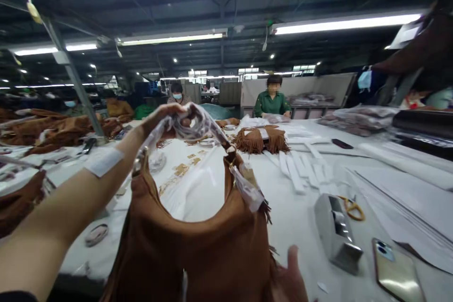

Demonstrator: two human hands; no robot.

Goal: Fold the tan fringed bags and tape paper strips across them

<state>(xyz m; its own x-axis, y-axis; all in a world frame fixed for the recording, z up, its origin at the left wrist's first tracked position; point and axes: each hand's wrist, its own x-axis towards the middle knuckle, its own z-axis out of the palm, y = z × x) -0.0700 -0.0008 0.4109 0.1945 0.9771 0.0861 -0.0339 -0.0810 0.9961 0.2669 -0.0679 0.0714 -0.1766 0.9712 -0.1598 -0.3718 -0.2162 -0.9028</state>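
A brown suede shoulder bag hangs upright in front of me, with fringe along its right side. My left hand is closed around its strap, which is wrapped in clear plastic, and holds it up above the table. A tag in a plastic sleeve dangles from the strap's right end. Low on the right, my right hand lies against the bag's side. Its thumb is spread away, and the other fingers are partly hidden by the bag and the frame's edge.
On the white table are a tape dispenser, yellow-handled scissors and a phone. Fringed brown bags lie farther back, near white strips. A person in green works across the table.
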